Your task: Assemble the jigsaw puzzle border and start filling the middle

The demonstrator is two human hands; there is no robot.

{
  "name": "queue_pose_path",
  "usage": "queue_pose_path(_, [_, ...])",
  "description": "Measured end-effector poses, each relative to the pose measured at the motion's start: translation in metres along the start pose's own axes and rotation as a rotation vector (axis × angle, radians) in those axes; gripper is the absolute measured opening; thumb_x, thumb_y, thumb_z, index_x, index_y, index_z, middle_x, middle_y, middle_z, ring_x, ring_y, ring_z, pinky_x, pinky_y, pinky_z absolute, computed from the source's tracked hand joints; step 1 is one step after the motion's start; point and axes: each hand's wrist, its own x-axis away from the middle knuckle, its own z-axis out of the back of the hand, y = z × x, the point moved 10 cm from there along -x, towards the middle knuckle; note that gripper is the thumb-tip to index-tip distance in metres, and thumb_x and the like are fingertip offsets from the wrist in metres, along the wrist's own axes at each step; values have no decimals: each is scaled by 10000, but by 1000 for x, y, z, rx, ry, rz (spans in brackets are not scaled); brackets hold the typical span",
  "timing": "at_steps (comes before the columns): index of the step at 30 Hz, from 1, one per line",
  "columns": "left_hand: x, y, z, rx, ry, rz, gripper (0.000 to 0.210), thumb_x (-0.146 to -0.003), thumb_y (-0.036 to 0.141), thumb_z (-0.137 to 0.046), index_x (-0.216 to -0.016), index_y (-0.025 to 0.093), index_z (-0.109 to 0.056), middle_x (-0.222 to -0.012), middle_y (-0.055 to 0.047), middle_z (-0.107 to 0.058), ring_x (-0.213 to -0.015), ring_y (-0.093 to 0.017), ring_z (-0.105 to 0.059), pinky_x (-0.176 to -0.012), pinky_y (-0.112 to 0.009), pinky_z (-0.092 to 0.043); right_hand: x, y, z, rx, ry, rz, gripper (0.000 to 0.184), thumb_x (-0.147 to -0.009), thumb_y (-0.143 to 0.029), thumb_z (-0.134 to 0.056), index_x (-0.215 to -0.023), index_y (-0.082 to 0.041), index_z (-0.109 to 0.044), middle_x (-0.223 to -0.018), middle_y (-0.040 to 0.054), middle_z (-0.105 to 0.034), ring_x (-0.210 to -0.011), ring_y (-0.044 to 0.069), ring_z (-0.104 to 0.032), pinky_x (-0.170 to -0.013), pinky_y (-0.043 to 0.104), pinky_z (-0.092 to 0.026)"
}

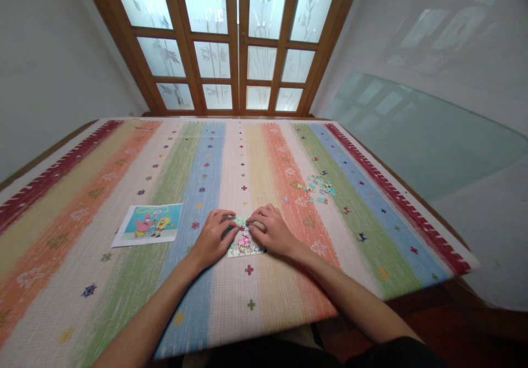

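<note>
A partly joined jigsaw puzzle (243,242) lies flat on the striped tablecloth in front of me, with pale pieces along its near edge and pink ones in the middle. My left hand (215,237) curls round its left side, thumb and bent fingers at the pieces. From the right, my right hand (271,230) bends its fingers down onto the upper right part and covers some of it. Both hands are closed in on the puzzle. Whether a single loose piece is between the fingertips cannot be made out.
Loose jigsaw pieces (319,187) are scattered to the right, beyond my right hand. A printed cartoon picture (149,225) lies left of my left hand. The striped tablecloth (289,291) covers the table. Wooden glazed doors (239,43) stand behind its far edge, with walls on both sides.
</note>
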Motion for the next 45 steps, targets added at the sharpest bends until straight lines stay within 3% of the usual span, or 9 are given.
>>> queue_pose_path(12, [1, 1, 1, -72, 21, -17, 81, -994, 223, -636, -946, 205, -699, -1159, -93, -672, -1113, -265, -591, -976, -451, -547, 6, -17, -6, 154, -63, 161, 170, -985, -253, -654, -1070, -207, -793, -1015, 99, -675, -973, 256, -537, -850, 404, -418])
queue_pose_path(33, [0, 6, -1, -87, -14, -37, 109, -991, 217, -624, -1023, 216, -728, -1133, -90, -677, -1094, -258, -603, -967, -441, -545, 5, -8, -4, 183, -82, 119, 173, -1014, -286, -610, -1093, -189, -731, -1069, 115, -660, -991, 265, -537, -865, 406, -415])
queue_pose_path(45, [0, 7, -2, -108, -15, -61, 135, -1004, 220, -612, -1061, 210, -735, -1125, -97, -682, -1095, -267, -592, -966, -443, -536, 7, -16, -7, 184, -101, 186, 172, -1018, -280, -610, -1048, -192, -755, -1031, 101, -662, -974, 256, -535, -854, 398, -410])
